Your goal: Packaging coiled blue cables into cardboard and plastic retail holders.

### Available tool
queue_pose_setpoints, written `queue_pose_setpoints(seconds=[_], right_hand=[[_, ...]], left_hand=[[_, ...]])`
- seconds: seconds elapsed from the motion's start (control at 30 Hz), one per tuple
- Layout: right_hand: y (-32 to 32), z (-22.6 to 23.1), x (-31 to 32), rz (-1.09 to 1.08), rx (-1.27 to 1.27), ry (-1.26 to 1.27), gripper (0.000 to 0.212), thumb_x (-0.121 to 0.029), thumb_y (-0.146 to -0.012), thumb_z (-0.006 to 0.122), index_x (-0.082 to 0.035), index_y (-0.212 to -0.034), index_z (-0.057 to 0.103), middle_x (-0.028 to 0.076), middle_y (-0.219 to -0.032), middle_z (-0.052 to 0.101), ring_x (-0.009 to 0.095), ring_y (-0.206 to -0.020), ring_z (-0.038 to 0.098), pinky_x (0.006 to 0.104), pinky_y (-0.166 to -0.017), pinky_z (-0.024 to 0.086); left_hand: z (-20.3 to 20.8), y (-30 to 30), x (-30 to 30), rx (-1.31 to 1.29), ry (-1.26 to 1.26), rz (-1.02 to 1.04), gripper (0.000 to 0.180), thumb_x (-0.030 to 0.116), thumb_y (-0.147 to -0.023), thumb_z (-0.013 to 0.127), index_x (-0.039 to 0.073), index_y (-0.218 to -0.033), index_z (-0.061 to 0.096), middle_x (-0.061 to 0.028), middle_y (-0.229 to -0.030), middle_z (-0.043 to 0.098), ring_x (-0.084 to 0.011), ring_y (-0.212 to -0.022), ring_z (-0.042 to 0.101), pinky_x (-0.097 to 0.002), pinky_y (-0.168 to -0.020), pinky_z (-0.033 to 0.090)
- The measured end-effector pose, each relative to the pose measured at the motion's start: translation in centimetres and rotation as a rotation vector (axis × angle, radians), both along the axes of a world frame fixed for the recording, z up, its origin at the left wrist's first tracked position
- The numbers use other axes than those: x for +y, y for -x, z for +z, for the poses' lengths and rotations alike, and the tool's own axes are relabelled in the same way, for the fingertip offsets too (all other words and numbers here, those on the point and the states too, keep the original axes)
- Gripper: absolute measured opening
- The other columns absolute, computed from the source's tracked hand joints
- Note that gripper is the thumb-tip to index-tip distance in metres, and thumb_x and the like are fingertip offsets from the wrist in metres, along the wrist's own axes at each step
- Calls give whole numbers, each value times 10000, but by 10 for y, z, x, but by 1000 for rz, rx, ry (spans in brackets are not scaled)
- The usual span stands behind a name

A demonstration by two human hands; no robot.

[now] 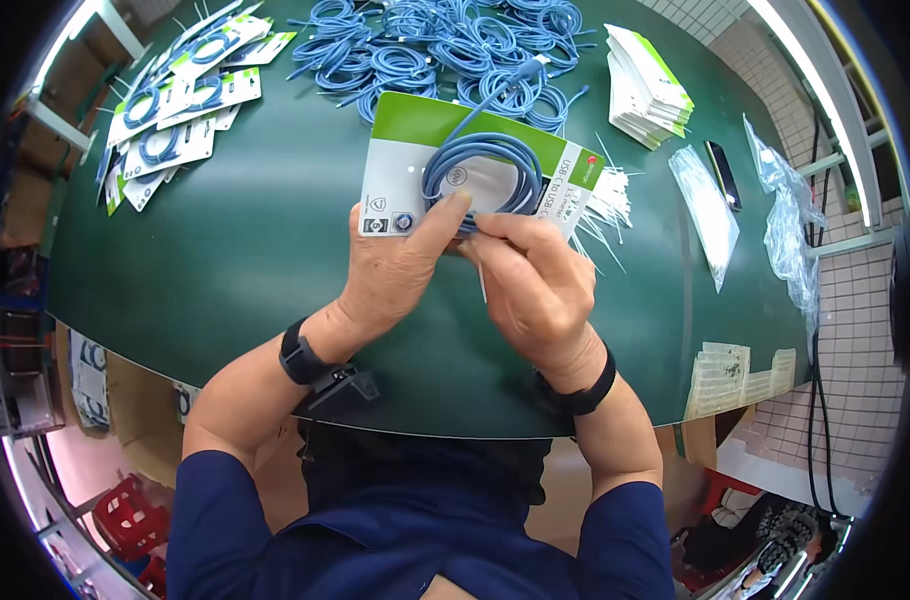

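Observation:
A green-and-white backing card (390, 160) is held up over the table, with a coiled blue USB cable (505, 145) lying against its front. One end of the cable sticks up past the card's top edge. My left hand (395, 265) grips the card by its lower edge, thumb pressed on the bottom of the coil. Beside that thumb, my right hand (540, 285) is closed in a pinch at the coil's lower edge. A thin white cable tie (483, 284) shows below its fingers; the pinched part is hidden.
Carded cables (165, 140) are piled at the left. Loose blue coils (405, 60) heap at the back. Blank-backed cards (645, 90) stack at the back right, near white cable ties (610, 200), a plastic bag (705, 215) and a dark phone (723, 175).

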State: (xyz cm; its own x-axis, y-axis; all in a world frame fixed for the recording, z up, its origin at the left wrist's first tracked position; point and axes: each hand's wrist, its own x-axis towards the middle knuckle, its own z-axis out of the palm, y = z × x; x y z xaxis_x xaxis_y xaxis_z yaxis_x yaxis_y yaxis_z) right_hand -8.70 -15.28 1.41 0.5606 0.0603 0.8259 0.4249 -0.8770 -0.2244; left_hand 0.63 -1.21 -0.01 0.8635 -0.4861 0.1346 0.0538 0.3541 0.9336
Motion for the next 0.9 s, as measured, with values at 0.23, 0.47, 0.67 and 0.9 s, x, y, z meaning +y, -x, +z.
queue_pose_setpoints(seconds=[0.23, 0.47, 0.67, 0.9], right_hand=[[1, 2, 5, 21, -17, 4, 294, 105, -723, 866, 13, -981, 759, 113, -999, 717, 215, -736, 716, 315, -610, 593], [4, 0, 11, 23, -21, -44, 271, 88, -767, 869, 10, -987, 732, 130, -1034, 730, 232, -812, 742, 316, -665, 614], [3, -8, 15, 92, -30, -126, 291, 90, -824, 843, -5, -1042, 675, 159, -1067, 735, 253, -872, 754, 330, -721, 623], [3, -8, 17, 187, -9, -182, 323, 104, -860, 806, -16, -1093, 619, 182, -1090, 731, 284, -901, 751, 355, -749, 619]], left_hand=[[-2, -5, -1, -250, -122, 52, 160, 60, -967, 738, 75, -1122, 775, -62, -998, 754, -141, -820, 730, -291, -687, 578], [-8, -10, -3, -468, -155, 144, 157, 74, -969, 740, 82, -1123, 773, -66, -1023, 746, -157, -832, 729, -296, -685, 573], [-4, -5, -3, -316, -94, 108, 198, 95, -968, 752, 51, -1161, 741, -56, -1041, 745, -144, -876, 717, -298, -753, 584], [0, -3, -7, -36, 82, 62, 288, 121, -959, 767, -14, -1198, 678, -50, -1086, 737, -104, -934, 689, -302, -792, 580]])
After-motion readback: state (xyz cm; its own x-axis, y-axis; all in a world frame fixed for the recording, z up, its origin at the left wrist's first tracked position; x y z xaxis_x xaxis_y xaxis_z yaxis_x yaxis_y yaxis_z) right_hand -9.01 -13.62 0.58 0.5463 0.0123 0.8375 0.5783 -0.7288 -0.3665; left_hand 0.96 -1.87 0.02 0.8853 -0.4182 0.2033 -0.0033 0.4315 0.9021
